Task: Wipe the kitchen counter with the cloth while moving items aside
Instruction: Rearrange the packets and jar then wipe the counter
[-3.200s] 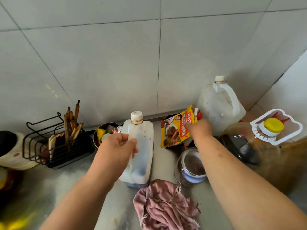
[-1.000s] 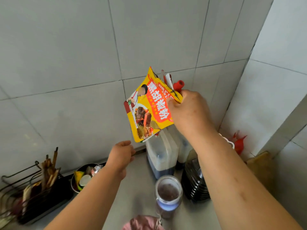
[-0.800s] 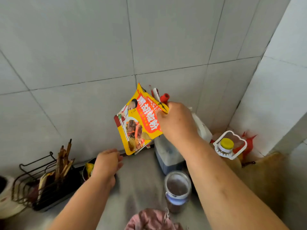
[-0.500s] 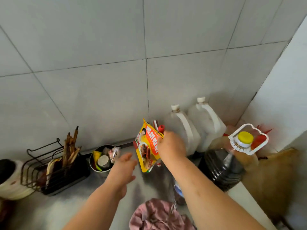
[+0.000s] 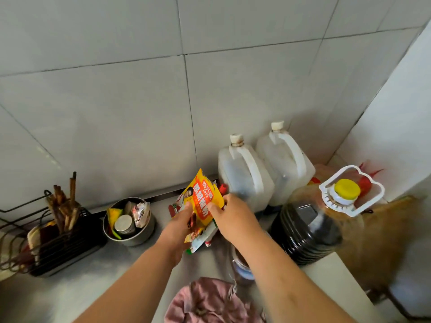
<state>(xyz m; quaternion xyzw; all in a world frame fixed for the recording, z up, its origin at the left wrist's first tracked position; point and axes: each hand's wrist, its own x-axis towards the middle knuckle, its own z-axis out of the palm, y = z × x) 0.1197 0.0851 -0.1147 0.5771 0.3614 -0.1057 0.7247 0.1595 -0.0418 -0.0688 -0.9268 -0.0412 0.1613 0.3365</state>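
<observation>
1. The left hand (image 5: 178, 229) and the right hand (image 5: 233, 217) both gripped a yellow-and-red printed seasoning packet (image 5: 205, 201). Other sachets were bunched behind it.
2. The crumpled pink cloth (image 5: 210, 301) lay on the grey steel counter (image 5: 105, 269) at the near edge, between the forearms, and neither hand touched it.
3. A white plastic handled jug (image 5: 245, 173) stood just right of the packet, and a round metal bowl (image 5: 140, 238) sat to its left.

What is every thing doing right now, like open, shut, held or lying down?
yellow packet, gripped by both hands
left hand, pinching the yellow packet
right hand, pinching the yellow packet
left white jug, capped, upright
right white jug, capped, upright
oil bottle, capped, upright
pink cloth, crumpled on counter, untouched
metal bowl, holding small items
</observation>
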